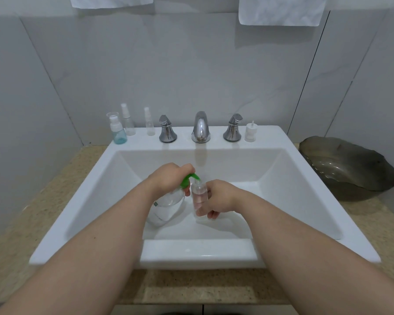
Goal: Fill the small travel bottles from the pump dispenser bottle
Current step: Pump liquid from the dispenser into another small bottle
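Two bare forearms reach forward over a white sink (198, 253) and meet above its basin. The left hand (168, 176), knuckles up and wrist bent downward, curls its fingers over the green pump head (189, 179) of the clear pump dispenser bottle (168, 205). The bottle leans at a tilt inside the basin, and whether its base touches the basin floor cannot be told. The right hand (221, 196) grips a small travel bottle (199, 194) between thumb and curled fingers. It holds the bottle roughly upright, with the open neck right at the tip of the green nozzle. On the sink's back ledge, left of the chrome faucet (200, 128), stand a blue-tinted bottle (118, 133) and two clear spray bottles (128, 121) (148, 122). A white spray top (250, 131) stands at the ledge's right end. A dark bowl (348, 167) sits on the speckled counter (9, 223) to the right.
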Motion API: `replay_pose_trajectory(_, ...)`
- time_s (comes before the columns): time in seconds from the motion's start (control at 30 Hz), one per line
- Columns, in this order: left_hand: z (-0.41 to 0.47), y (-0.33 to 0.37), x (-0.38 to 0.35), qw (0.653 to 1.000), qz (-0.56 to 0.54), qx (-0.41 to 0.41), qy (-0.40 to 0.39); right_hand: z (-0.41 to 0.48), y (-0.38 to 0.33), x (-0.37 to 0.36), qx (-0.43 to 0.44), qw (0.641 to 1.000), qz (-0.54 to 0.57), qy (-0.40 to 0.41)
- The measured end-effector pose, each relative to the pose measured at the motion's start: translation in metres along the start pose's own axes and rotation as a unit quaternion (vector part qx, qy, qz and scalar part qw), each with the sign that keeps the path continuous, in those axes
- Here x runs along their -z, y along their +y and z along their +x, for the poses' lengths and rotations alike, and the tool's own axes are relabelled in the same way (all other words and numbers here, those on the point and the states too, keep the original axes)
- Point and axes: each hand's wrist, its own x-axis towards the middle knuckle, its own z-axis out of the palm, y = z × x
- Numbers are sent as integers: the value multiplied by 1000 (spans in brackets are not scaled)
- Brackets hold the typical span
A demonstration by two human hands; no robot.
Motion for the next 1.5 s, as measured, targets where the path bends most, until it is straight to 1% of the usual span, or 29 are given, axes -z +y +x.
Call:
replay_pose_trajectory(0.27, 5, -7, 1, 1000, 17, 6, 17, -4, -3, 2, 2, 1000, 12, 7)
replay_pose_trajectory(0.4, 4, -7, 0, 1000, 6, 13, 12, -4, -3, 2, 3, 1000, 12, 9)
replay_pose_trajectory(0.57, 1, -1, 0, 1000, 17, 16, 17, -5, -3, 1, 7, 1000, 14, 9)
replay_pose_trajectory(0.87, 1, -2, 1, 1000, 2, -11, 0, 1, 1, 1, 8, 1000, 3, 4)
replay_pose_trajectory(1.03, 2, -5, 0, 1000, 3, 8, 8, 0, 2, 0, 8, 1000, 7, 9)
replay_pose_trajectory(1.5, 1, -4, 0, 1000, 14, 13, 15, 3, 4, 1, -1, 1000, 19, 20)
